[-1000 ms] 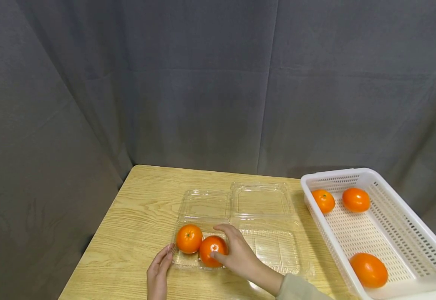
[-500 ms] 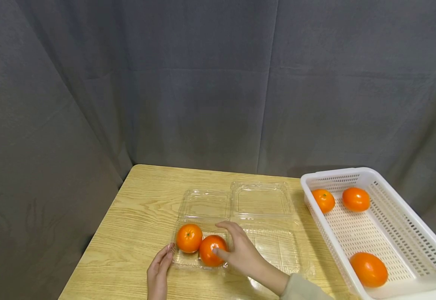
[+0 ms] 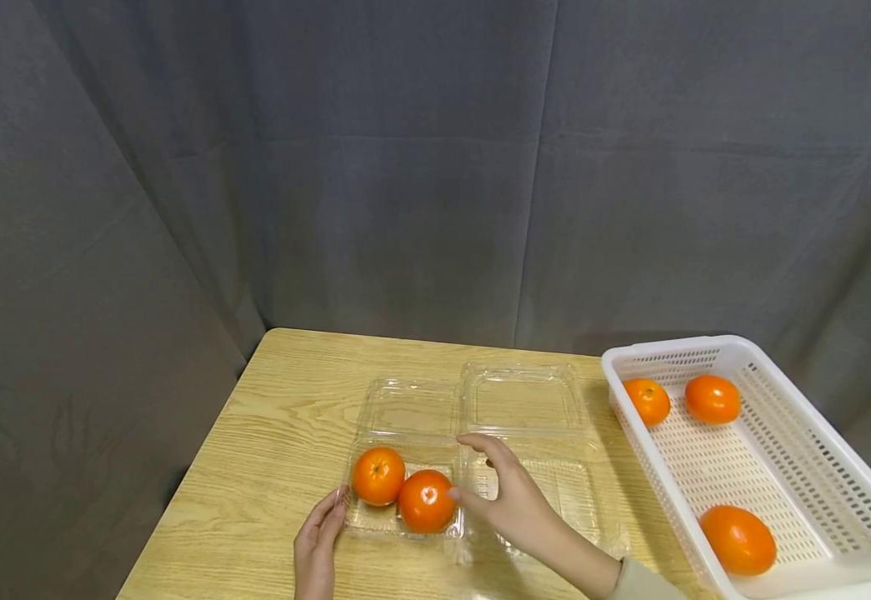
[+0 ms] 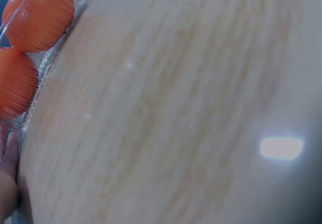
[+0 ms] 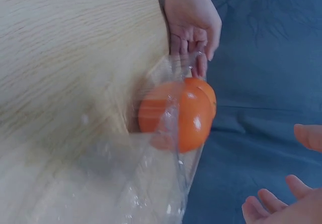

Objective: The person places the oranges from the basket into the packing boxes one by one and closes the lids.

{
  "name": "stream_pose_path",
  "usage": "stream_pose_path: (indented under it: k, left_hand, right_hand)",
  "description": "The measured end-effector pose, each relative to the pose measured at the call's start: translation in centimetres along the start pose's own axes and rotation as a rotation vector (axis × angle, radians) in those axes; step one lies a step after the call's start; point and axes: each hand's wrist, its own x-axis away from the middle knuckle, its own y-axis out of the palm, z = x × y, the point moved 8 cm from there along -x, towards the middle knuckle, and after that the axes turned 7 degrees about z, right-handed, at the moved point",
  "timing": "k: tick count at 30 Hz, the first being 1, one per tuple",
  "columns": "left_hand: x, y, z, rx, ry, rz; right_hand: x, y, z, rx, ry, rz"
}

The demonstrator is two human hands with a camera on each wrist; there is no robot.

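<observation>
Two oranges sit side by side in the base of a clear plastic clamshell box [image 3: 375,527], its lid folded back away from me. The left orange [image 3: 378,477] shows its stem end; the right orange [image 3: 427,502] has a pale star-shaped mark. My left hand [image 3: 317,546] pinches the box's left rim between thumb and fingers. Just right of the right orange, my right hand [image 3: 513,504] is spread with nothing in it, thumb tip overlapping the fruit's edge. The right wrist view shows the right hand's fingers [image 5: 271,201] parted, apart from the orange [image 5: 195,118].
A second clear clamshell box [image 3: 581,492] lies open against the first one's right side, partly behind my right forearm. At the right stands a white perforated basket [image 3: 648,467] holding three oranges [image 3: 713,399]. A grey curtain [image 3: 405,208] hangs behind the wooden table [image 3: 255,467].
My right hand has let go of the right orange and drawn away to the right, fingers opening. My left hand stays at the box rim, and both oranges keep their places.
</observation>
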Motion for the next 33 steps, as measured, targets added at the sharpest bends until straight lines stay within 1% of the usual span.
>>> stream_pose_path:
  k: [7, 11, 14, 19, 27, 31, 33]
  left_hand:
    - [0.0, -0.1, 0.0, -0.009, -0.004, 0.008]
    - [0.0, -0.1, -0.1, -0.009, -0.012, 0.008]
    - [-0.1, -0.1, -0.2, -0.012, -0.022, 0.009]
    - [-0.1, -0.1, -0.2, -0.021, -0.023, 0.002]
    - [-0.2, -0.1, -0.2, -0.010, -0.026, 0.013]
    - [-0.1, 0.0, -0.2, -0.002, -0.012, 0.009]
    - [0.0, 0.0, -0.1, 0.004, 0.001, 0.008]
  right_hand:
    - [0.5, -2.3, -0.2, 0.029, 0.018, 0.038]
    - [0.6, -3.6, -0.1, 0.056, 0.004, 0.060]
    - [0.4, -4.3, -0.2, 0.040, -0.006, 0.059]
    - [0.2, -5.7, -0.1, 0.011, 0.011, 0.048]
    - [-0.4, -8.3, 0.4, 0.094, -0.022, 0.070]
    - [-0.7, -9.7, 0.7, 0.125, -0.043, 0.075]
    - [-0.9, -10.5, 0.9, 0.137, -0.040, 0.073]
